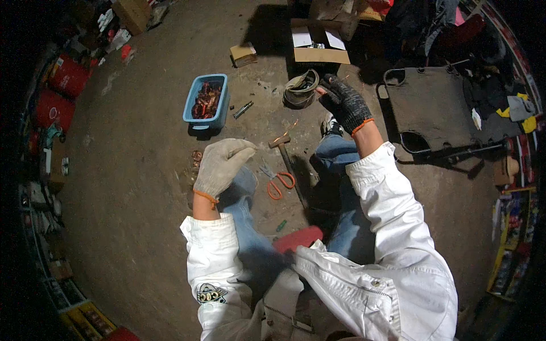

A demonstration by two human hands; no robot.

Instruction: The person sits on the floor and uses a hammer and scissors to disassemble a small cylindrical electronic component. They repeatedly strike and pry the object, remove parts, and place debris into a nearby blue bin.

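Observation:
My left hand (223,166), in a pale knit glove, is above my left knee. Its fingers are pressed together and point right; whatever they may hold is hidden. My right hand (347,105), in a black glove with an orange cuff, reaches beside a round, belt-like coiled container (301,90). Its thumb stands apart from the fingers, and I see nothing held. Between my legs lie a hammer (289,162) and scissors with orange handles (281,184). A thin, copper-coloured wire (281,138) shows by the hammer head.
A blue tub (187,108) holds copper-coloured scrap. Near it lie a small metal tool (243,109) and a cardboard piece (244,55). An open carton (321,55) stands at the back, a folding seat (426,105) at right. Copper coils (197,158) lie by my left hand.

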